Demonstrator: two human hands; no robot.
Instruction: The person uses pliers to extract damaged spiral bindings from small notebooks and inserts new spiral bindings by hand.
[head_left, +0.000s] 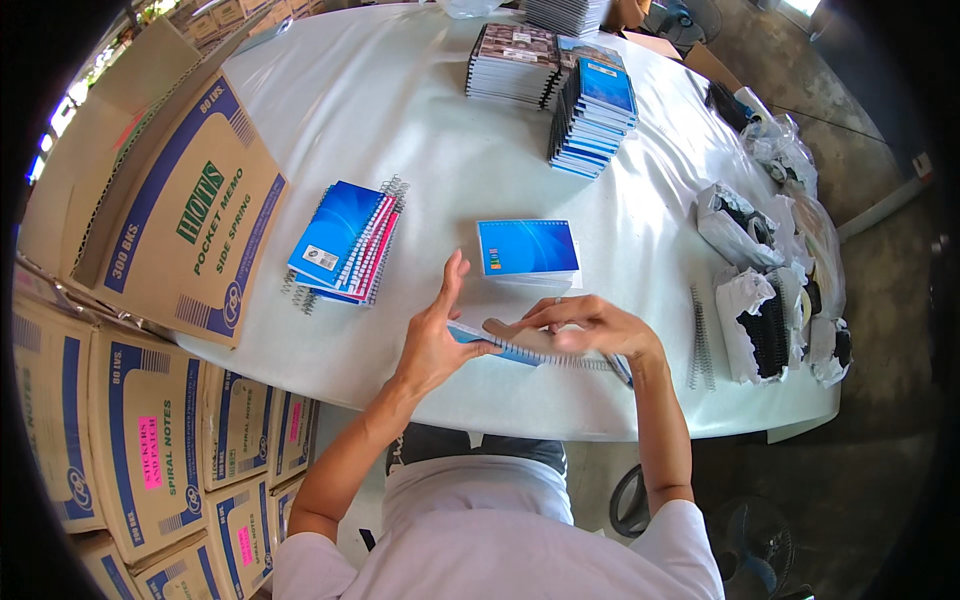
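At the near edge of the table, between my hands, is a small spiral notebook with a blue cover (515,352), a brown board and a wire coil (580,363) along its edge. My left hand (425,345) is at its left end, thumb against it and the other fingers stretched up and apart. Bent over the board and coil, the fingers of my right hand (595,325) grip the notebook; they are slightly blurred. A thin dark item (621,370) shows under that hand, too small to name. Just beyond lies a stack of blue-covered pads (525,247).
Blue and pink spiral notebooks (345,240) are piled at left, beside a large open carton (190,210). Taller notebook stacks (592,115) stand at the far side. Loose wire coils (700,340) and plastic-wrapped black coils (755,325) lie at right. Cartons (150,430) fill the lower left.
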